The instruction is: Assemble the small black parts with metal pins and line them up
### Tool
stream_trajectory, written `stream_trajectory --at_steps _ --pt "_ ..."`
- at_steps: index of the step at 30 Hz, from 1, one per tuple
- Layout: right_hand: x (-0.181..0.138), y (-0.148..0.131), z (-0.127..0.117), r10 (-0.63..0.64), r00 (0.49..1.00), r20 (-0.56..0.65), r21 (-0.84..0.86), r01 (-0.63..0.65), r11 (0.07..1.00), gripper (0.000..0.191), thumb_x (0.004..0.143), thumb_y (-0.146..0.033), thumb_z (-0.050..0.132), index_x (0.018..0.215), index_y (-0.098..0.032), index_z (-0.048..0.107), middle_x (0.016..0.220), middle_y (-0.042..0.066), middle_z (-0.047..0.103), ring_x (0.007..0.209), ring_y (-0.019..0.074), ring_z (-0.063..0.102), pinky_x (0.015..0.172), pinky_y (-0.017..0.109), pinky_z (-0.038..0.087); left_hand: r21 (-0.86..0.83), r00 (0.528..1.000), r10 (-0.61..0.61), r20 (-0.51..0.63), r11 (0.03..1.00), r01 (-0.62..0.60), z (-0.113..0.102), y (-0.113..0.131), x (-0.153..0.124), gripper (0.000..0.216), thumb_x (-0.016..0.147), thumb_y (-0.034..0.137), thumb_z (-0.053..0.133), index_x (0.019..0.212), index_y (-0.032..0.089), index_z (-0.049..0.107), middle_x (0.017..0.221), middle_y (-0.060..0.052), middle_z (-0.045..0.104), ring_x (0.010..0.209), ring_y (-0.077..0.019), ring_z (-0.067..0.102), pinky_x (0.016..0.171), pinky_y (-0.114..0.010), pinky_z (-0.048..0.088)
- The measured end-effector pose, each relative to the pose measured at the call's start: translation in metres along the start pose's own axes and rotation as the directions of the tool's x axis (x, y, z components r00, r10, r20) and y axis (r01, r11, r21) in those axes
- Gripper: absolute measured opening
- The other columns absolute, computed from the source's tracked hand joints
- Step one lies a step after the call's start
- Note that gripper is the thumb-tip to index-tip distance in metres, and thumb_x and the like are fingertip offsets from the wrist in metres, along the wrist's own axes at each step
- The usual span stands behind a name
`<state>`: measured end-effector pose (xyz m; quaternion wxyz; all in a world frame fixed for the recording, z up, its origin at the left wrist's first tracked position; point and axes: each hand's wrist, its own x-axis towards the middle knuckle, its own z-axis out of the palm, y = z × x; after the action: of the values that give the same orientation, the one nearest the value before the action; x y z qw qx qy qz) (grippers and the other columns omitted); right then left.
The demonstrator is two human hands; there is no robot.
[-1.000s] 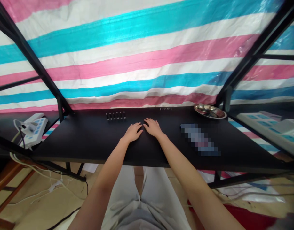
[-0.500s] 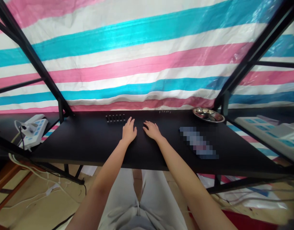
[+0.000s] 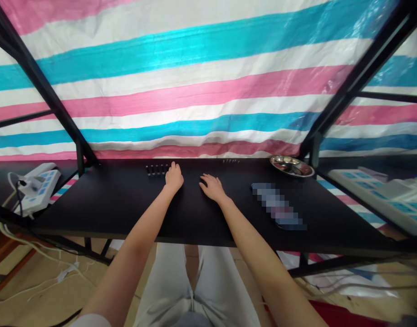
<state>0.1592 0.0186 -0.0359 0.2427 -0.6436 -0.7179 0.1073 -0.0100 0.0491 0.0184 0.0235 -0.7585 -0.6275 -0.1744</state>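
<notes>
Row of small black pieces: at the far edge of the flat black tabletop, long axis running left to right.
Left hand: open, holding nothing, fingers just at the right end of the row (touching or only beside, I cannot tell).
Right hand: open, palm down on the tabletop, further to the right of the row.
Nearer hand: the left.

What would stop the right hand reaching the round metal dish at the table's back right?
Likely nothing, so yes: the right hand lies flat on the black table, bare tabletop runs from it to the round metal dish, and the pixelated strip lies nearer the front.
</notes>
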Motion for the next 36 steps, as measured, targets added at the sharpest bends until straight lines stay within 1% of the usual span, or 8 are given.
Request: stream_trajectory --at_steps 4,8,15,22,25,29,33,36 --pt "0.0 -0.001 -0.001 0.006 1.0 0.01 0.003 -0.006 1.0 0.039 0.085 -0.032 0.042 0.121 -0.021 0.051 0.136 0.007 0.043 0.128 0.0224 0.033 0.106 0.049 0.019 -0.089 1.0 0.002 -0.011 0.996 -0.003 -0.001 -0.002 -0.002 0.035 0.079 0.005 0.03 0.107 0.012 0.05 0.115 -0.016 0.049 0.101 -0.0232 0.054 0.081 -0.032 0.045" --pt "-0.001 -0.003 -0.003 0.007 1.0 0.013 0.007 -0.007 1.0 0.038 0.085 -0.031 0.043 0.121 -0.021 0.051 0.136 0.007 0.043 0.128 0.0227 0.033 0.105 0.05 0.019 -0.244 0.999 0.033 -0.034 0.969 -0.04 0.004 -0.005 -0.009 0.03 0.081 0.009 0.032 0.104 0.014 0.051 0.112 -0.013 0.051 0.098 -0.0204 0.054 0.083 -0.031 0.045" --pt "-0.001 -0.005 -0.002 -0.017 1.0 0.017 0.033 0.017 0.999 0.036 0.085 -0.029 0.043 0.119 -0.021 0.053 0.134 0.007 0.045 0.126 0.0218 0.035 0.105 0.05 0.02 -0.537 0.986 0.13 -0.102 0.827 -0.164 0.018 -0.005 -0.025 0.021 0.076 0.007 0.04 0.089 0.014 0.054 0.093 -0.008 0.057 0.081 -0.013 0.058 0.08 -0.027 0.046" --pt "0.0 -0.004 0.0 -0.035 0.999 -0.003 0.062 0.035 0.997 0.035 0.084 -0.028 0.044 0.117 -0.02 0.054 0.131 0.007 0.048 0.124 0.0215 0.037 0.105 0.05 0.02 -0.806 0.996 -0.077 0.036 0.587 0.074 0.02 -0.008 -0.036 0.013 0.075 0.012 0.045 0.086 0.015 0.052 0.072 -0.001 0.058 0.059 -0.0099 0.058 0.064 -0.025 0.047" --pt "-0.001 -0.005 0.001 -0.068 0.998 -0.011 0.085 0.069 0.994 0.036 0.083 -0.027 0.044 0.117 -0.019 0.054 0.13 0.008 0.049 0.122 0.0212 0.04 0.104 0.049 0.022 -0.713 0.983 -0.183 -0.029 0.693 0.108 0.017 -0.012 -0.039 0.015 0.074 0.014 0.047 0.087 0.016 0.053 0.074 -0.002 0.058 0.065 -0.0119 0.057 0.068 -0.027 0.046" --pt "-0.001 -0.007 0.002 -0.101 0.995 -0.02 0.109 0.102 0.989 0.035 0.083 -0.026 0.045 0.116 -0.019 0.054 0.128 0.008 0.051 0.121 0.0215 0.042 0.104 0.049 0.024 -0.359 0.962 -0.228 -0.149 0.919 0.162 0.011 -0.016 -0.045 0.023 0.072 0.023 0.056 0.093 0.016 0.055 0.1 -0.009 0.056 0.096 -0.023 0.052 0.081 -0.036 0.042" --pt "0.0 -0.006 0.003 -0.11 0.993 -0.031 0.115 0.113 0.987 0.034 0.082 -0.026 0.046 0.115 -0.02 0.055 0.127 0.008 0.052 0.12 0.022 0.043 0.103 0.05 0.024 -0.221 0.974 -0.211 -0.08 0.957 0.189 0.008 -0.014 -0.049 0.045 0.071 0.044 0.059 0.105 0.017 0.052 0.109 -0.011 0.054 0.104 -0.0275 0.046 0.084 -0.04 0.038" --pt "0.0 -0.005 0.004 -0.115 0.993 -0.032 0.114 0.118 0.986 0.034 0.082 -0.026 0.046 0.114 -0.02 0.055 0.127 0.008 0.052 0.12 0.0223 0.043 0.103 0.051 0.024 -0.192 0.991 -0.131 -0.037 0.974 0.121 0.01 -0.013 -0.048 0.043 0.074 0.043 0.057 0.109 0.019 0.051 0.109 -0.01 0.055 0.103 -0.0264 0.047 0.083 -0.04 0.038"
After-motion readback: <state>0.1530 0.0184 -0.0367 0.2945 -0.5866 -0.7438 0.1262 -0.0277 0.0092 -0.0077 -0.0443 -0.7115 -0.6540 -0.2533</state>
